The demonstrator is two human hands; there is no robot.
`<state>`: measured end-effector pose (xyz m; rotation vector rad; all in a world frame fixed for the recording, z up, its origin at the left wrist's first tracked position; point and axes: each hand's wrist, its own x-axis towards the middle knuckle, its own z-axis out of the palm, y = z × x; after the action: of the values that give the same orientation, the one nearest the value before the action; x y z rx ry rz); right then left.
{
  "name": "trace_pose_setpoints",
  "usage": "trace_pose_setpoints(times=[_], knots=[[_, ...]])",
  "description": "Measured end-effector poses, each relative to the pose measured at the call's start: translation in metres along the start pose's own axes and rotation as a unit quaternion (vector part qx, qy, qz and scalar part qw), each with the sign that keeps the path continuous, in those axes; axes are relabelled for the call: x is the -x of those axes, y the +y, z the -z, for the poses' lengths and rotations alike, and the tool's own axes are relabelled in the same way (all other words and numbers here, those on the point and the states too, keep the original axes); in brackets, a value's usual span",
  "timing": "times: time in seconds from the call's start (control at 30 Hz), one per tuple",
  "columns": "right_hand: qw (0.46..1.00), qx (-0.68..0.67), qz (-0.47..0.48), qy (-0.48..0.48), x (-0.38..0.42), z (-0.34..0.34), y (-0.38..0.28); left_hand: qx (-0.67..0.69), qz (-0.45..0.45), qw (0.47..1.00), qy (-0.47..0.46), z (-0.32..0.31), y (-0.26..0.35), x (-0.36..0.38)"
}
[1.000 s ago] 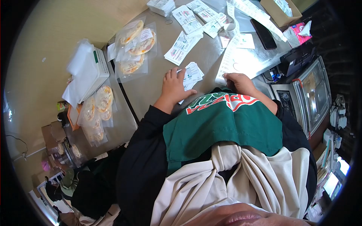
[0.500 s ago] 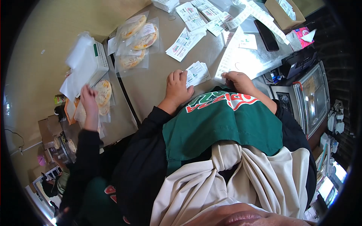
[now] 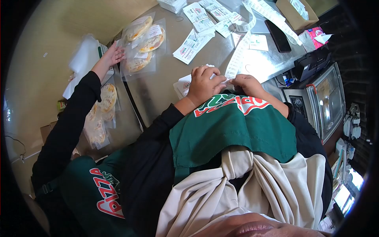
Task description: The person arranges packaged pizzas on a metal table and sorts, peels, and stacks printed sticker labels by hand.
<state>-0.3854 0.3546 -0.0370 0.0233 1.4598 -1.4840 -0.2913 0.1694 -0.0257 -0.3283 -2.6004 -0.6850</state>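
A long white strip of printed labels [image 3: 235, 59] runs down the table to my two hands. My right hand [image 3: 248, 84] pinches its lower end between thumb and fingers. Close beside it, my left hand [image 3: 205, 83] has its fingertips curled together at the same end of the strip. The exact grip of its fingers is partly hidden. Partly covered by my left hand, a pile of printed cards [image 3: 181, 85] lies on the table near my apron.
Several bundles of printed cards [image 3: 193, 46] lie farther back, with a black phone [image 3: 278, 36] and a cardboard box [image 3: 297, 15] at right. At left, a co-worker's hand [image 3: 114, 54] reaches to bagged pizzas [image 3: 139, 63]; more bagged pizzas [image 3: 107, 98] lie nearer.
My left hand has moved right from the card pile to the strip's end beside my right hand. The cards under it have shifted left. The co-worker's arm has reached forward to the bagged pizzas.
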Motion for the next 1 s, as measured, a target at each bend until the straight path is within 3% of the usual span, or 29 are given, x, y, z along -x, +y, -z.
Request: trace_pose_setpoints(times=[0.1,0.2,0.4,0.5,0.53,0.67,0.8,0.9,1.0], knots=[[0.998,-0.046,-0.008,0.048,0.002,-0.003,0.001,0.007,-0.003,1.000,0.005,-0.006,0.001,0.005],[0.998,0.045,0.038,0.027,0.001,-0.001,0.003,0.003,0.005,1.000,-0.004,-0.007,0.004,0.006],[0.994,0.082,0.044,0.050,0.004,-0.004,0.000,-0.009,-0.052,0.999,0.013,0.006,0.001,0.003],[0.993,0.073,0.044,0.082,0.004,-0.002,0.000,0.158,0.157,0.974,-0.030,0.011,-0.019,0.011],[0.993,0.080,0.037,0.077,0.004,-0.001,0.000,0.204,0.279,0.936,-0.065,0.017,-0.023,0.014],[0.996,0.054,0.024,0.073,0.005,-0.005,-0.003,0.183,0.406,0.867,-0.222,0.013,-0.070,0.042],[0.997,0.041,0.013,0.071,0.004,-0.006,-0.003,0.189,0.377,0.890,-0.172,-0.008,-0.080,0.056],[0.997,0.034,-0.003,0.062,0.008,-0.008,-0.009,0.166,0.441,0.859,-0.201,-0.008,-0.071,0.050],[0.996,0.034,-0.011,0.082,0.009,-0.010,-0.011,0.068,0.406,0.894,-0.178,-0.016,-0.068,0.057]])
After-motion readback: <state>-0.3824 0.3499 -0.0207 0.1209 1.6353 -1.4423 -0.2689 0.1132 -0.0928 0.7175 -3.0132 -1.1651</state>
